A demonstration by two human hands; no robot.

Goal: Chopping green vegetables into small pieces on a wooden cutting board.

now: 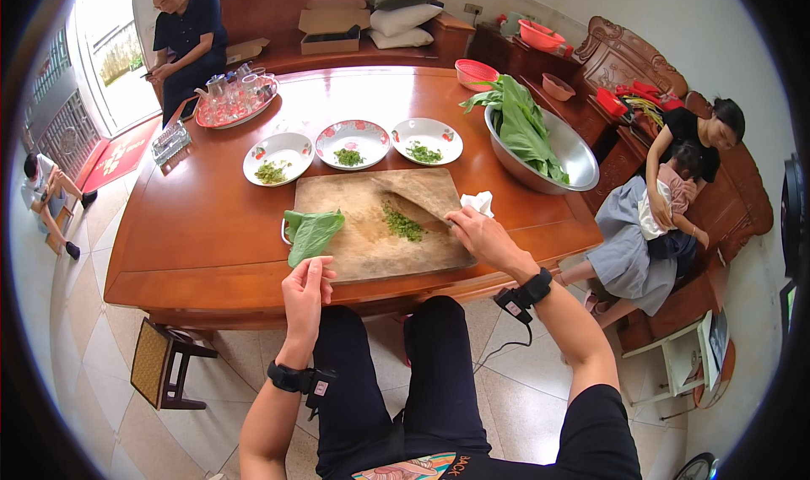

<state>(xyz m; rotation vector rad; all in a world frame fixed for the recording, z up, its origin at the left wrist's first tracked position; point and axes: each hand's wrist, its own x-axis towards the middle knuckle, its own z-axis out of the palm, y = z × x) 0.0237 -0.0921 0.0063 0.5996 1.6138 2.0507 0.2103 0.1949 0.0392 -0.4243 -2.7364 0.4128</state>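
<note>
A worn wooden cutting board (354,252) lies at the near edge of the table. My right hand (484,236) grips a kitchen knife (414,201) by its handle, the blade slanting up and left across the board. Just below the blade sits a small heap of chopped greens (404,222). My left hand (308,290) is loosely curled at the board's near left corner, with nothing visible in it. Right above its fingertips, a green leaf piece (313,233) drapes over the board's left edge, partly covering a metal handle (285,232).
Beyond the board stand a left bowl (288,154), a middle bowl (352,135) and a right bowl (436,135), each with chopped greens. A steel basin (579,157) holds large leaves (528,126). White tissue (478,203) lies beside my right hand. A glassware tray (237,116) sits far left. People sit around.
</note>
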